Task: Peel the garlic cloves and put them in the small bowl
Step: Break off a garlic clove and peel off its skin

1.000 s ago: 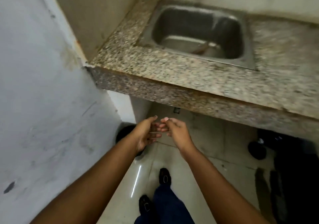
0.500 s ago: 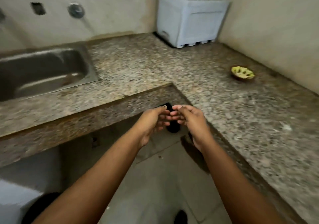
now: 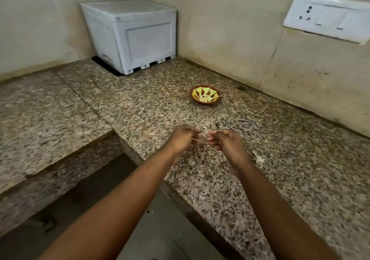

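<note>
- Left hand [image 3: 183,137] and right hand [image 3: 226,142]: both held over the granite counter [image 3: 300,169], fingers curled inward, fingertips nearly meeting; motion blur softens both.
- Garlic clove [image 3: 201,138]: a pale, blurred smear between the fingertips, possibly a clove or its skin; which hand pinches it cannot be told, and the curled fingers hide most of it.
- Peel scrap [image 3: 258,158]: a pale flake lying on the counter just right of the right hand.
- Small bowl [image 3: 205,95]: brown rim, yellow-and-brown rayed interior, standing on the counter well beyond the hands, near the right wall; pale pieces lie in its centre.
- White box [image 3: 130,37]: in the counter's far corner.
- Socket plate [image 3: 328,18]: on the right wall, its right end cut off by the frame.
</note>
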